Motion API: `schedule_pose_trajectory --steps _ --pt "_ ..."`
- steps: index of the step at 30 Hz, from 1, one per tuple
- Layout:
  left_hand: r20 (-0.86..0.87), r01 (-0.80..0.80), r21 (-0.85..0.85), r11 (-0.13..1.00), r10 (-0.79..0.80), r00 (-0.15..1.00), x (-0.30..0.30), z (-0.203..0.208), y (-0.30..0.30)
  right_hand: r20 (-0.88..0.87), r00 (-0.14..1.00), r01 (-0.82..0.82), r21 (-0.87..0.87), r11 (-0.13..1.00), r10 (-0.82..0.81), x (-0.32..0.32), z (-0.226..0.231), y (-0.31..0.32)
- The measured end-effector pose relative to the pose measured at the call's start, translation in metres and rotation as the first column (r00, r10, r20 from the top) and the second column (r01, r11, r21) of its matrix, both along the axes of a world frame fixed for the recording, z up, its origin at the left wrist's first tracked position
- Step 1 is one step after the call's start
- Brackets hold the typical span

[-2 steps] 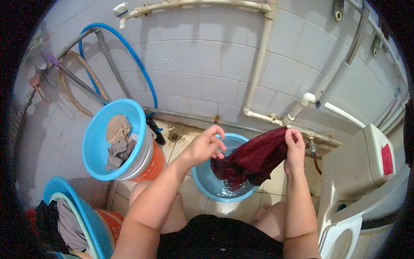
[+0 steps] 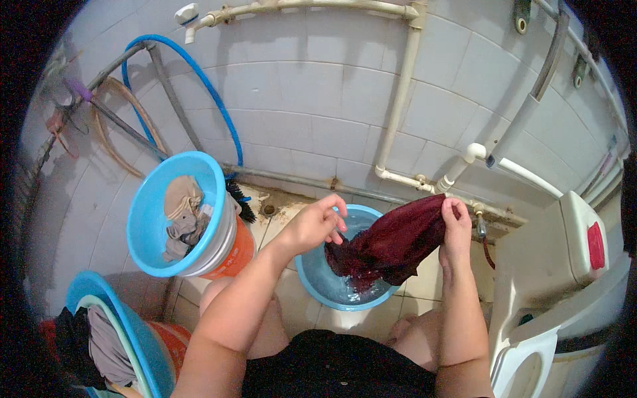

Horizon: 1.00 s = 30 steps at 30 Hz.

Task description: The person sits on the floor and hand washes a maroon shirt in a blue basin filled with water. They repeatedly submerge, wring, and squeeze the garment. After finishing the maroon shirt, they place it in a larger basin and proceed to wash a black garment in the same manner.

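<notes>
A dark maroon cloth (image 2: 401, 242) stretches up from a light blue basin (image 2: 310, 286) of water, its lower end wet and in the water. My right hand (image 2: 456, 225) pinches its top corner above the basin's right side. Over the basin's left rim hangs my left hand (image 2: 315, 224), palm turned inward, its fingers loosely bent and apart. The cloth's left end lies just below those fingertips, and I see no grip on it.
Left of me, a blue basin (image 2: 142, 255) of grey and beige clothes rests on an orange-and-white bucket (image 2: 232, 255). Nearer stands another blue basin (image 2: 99, 286) with dark and grey clothes. A toilet (image 2: 531, 265) is at my right; pipes (image 2: 398, 99) and a blue hose (image 2: 212, 93) line the tiled wall.
My right hand has shifted slightly right, drawing the cloth's top corner along. The left hand has barely moved.
</notes>
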<state>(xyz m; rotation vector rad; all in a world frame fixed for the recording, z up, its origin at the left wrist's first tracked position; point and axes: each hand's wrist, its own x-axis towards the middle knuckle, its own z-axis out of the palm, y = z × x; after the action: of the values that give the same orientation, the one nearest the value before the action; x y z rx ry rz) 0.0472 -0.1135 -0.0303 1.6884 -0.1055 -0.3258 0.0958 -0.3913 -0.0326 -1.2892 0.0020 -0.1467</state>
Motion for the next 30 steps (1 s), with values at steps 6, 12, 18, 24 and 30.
schedule_pose_trajectory --steps 6,12,18,24,30 --pt "0.303 0.042 0.317 0.948 -0.143 0.942 0.000 -0.016 -0.010 0.026 0.999 -0.033 -0.044 0.999 0.034 -0.003 0.000 0.004" --pt "0.517 -0.058 0.439 0.896 -0.200 0.833 -0.003 -0.018 -0.021 0.046 0.995 -0.084 -0.087 0.993 0.089 -0.009 0.006 0.008" --pt "0.450 -0.064 0.366 0.928 -0.117 0.886 0.008 -0.041 -0.019 0.090 0.962 -0.240 -0.167 0.956 0.258 -0.019 0.010 0.006" --pt "-0.020 0.182 -0.033 0.983 -0.182 0.983 0.018 -0.082 -0.024 0.109 0.931 -0.337 -0.118 0.934 0.350 -0.020 0.006 0.002" --pt "-0.117 0.175 -0.397 0.901 -0.238 0.964 0.021 -0.064 -0.026 0.107 0.972 -0.211 0.003 0.977 0.209 -0.010 0.002 -0.008"
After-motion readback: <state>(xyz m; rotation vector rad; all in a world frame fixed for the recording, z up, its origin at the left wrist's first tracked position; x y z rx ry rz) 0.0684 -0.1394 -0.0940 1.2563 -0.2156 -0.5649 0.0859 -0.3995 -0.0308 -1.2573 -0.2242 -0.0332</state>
